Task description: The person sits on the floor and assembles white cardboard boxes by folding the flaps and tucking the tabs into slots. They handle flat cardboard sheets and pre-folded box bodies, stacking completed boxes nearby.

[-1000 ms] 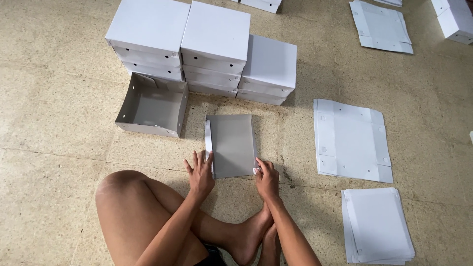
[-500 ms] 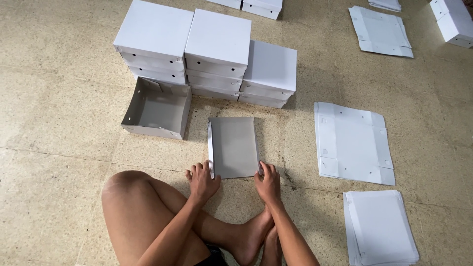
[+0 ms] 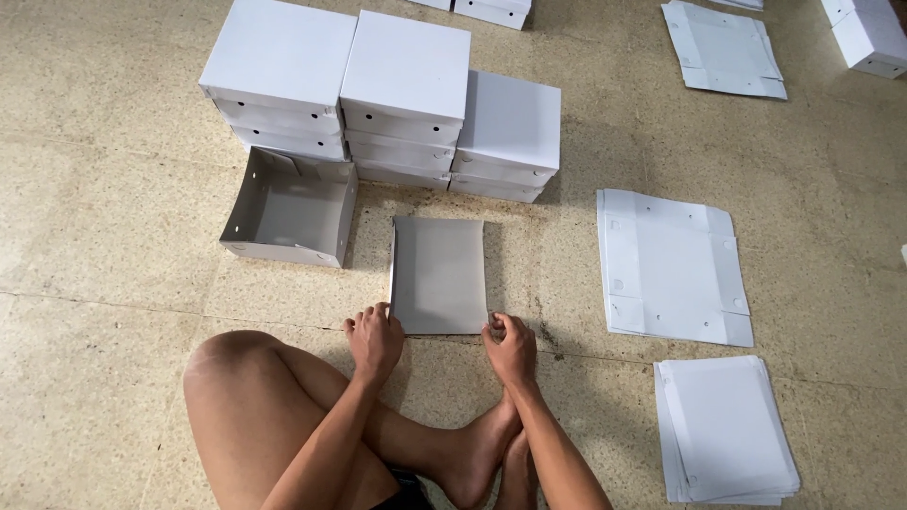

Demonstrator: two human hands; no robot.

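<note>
Here your left hand [image 3: 376, 337] and right hand [image 3: 511, 347] pinch the grey flat cardboard sheet [image 3: 438, 275] at frame centre; light, bendable, best held by its near corners.

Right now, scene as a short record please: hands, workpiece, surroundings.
left hand: on near left corner of the grey cardboard sheet
right hand: on its near right corner
sheet state: flat on the floor, side flaps turned up
open box: left of sheet, empty, grey inside
closed white boxes: stacked behind
flat white blanks: right of sheet, a further pile nearer
</note>
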